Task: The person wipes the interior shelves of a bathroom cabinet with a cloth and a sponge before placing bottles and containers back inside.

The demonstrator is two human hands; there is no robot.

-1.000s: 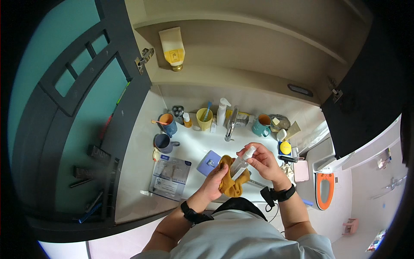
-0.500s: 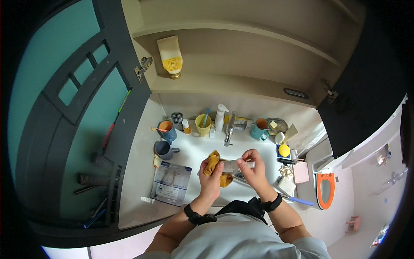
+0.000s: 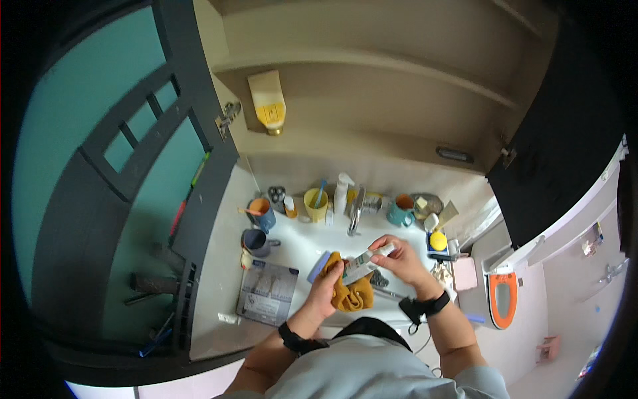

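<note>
Over the sink, my left hand (image 3: pixel 323 290) is closed round a mustard-yellow cloth (image 3: pixel 357 296), which hangs down below the fingers. A slim white bottle (image 3: pixel 359 267) with a printed label lies slantwise across the cloth. Its upper end is pinched in the fingers of my right hand (image 3: pixel 407 263), while my left thumb rests close to its lower end. Beside the left fingers a lavender-blue piece (image 3: pixel 318 266) sticks out past the cloth; its kind is hidden.
A tap (image 3: pixel 357 213) stands behind my hands, with a white pump bottle (image 3: pixel 341 193), a yellow cup (image 3: pixel 316 205) and a teal mug (image 3: pixel 401 211). A flat package (image 3: pixel 267 292) lies left. Overhead hangs an open cabinet (image 3: pixel 359 100) holding a cream tube (image 3: pixel 268 100).
The bottle has turned from nearly level to slanted, its right end higher. The cloth now hangs lower and more spread, and the lavender-blue piece has come into sight. The view has shifted slightly.
</note>
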